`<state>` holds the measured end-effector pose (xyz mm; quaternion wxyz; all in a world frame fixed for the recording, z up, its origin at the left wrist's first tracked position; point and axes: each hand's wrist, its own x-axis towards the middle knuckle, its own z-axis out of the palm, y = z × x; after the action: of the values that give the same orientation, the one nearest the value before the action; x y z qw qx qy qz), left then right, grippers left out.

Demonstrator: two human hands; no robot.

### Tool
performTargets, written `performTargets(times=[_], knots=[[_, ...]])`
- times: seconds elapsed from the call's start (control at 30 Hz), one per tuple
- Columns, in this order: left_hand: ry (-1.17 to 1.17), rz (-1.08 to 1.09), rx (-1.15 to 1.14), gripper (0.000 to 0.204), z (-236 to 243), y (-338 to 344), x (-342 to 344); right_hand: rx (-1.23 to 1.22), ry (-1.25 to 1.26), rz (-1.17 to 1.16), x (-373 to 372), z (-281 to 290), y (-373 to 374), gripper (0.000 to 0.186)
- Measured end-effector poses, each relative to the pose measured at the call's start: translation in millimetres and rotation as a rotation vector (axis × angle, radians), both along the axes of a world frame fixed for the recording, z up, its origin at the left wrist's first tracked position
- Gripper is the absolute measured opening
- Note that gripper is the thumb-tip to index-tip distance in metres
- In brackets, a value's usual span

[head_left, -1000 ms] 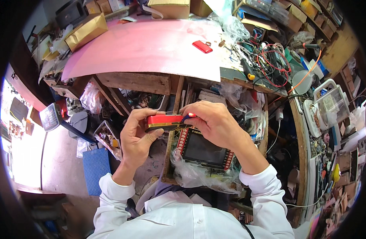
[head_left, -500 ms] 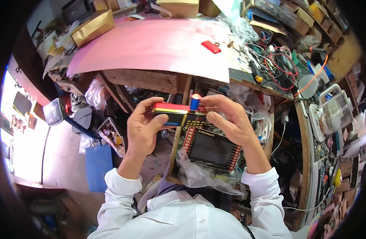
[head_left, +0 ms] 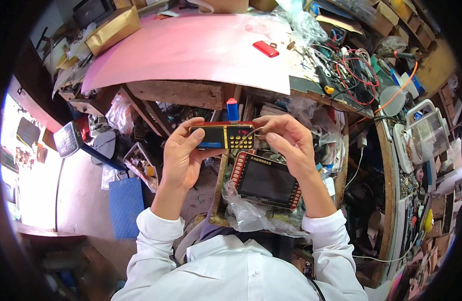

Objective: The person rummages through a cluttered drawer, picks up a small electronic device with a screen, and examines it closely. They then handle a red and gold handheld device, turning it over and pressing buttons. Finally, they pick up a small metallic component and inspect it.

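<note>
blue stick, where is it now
In the head view, the blue stick stands up from the top edge of the small device in the left hand, just right of the device's middle.

The handheld player [head_left: 214, 136] has tipped to show its front, where red digits [head_left: 242, 132] now glow.

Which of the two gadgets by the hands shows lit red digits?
The smaller gadget, in the left hand: red digits glow above its gold buttons. The bigger gadget, below it, looks unlit.
</note>
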<state>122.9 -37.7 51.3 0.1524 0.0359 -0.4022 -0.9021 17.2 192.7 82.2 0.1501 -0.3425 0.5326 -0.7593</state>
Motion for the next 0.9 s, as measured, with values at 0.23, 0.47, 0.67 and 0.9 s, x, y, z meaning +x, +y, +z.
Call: performTargets(times=[0.23, 0.47, 0.67, 0.9], knots=[[-0.005, 0.010, 0.065, 0.029, -14.9, 6.4, -4.7, 0.133, -0.037, -0.131, -1.7, -16.1, 2.4, 0.033], [-0.023, 0.004, 0.104, 0.029, -15.2, 17.2, -15.9, 0.021, -0.249, -0.071, 2.7, -23.4, 4.0, 0.027], [-0.050, -0.047, 0.081, 0.033, -28.8, 27.8, -33.0, 0.095, -0.178, -0.099, -2.5, -32.7, 14.7, 0.052], [-0.011, -0.070, -0.281, 0.079, -45.8, 43.5, -46.6, 0.091, -0.167, -0.150, -16.2, -42.4, 30.8, 0.050]])
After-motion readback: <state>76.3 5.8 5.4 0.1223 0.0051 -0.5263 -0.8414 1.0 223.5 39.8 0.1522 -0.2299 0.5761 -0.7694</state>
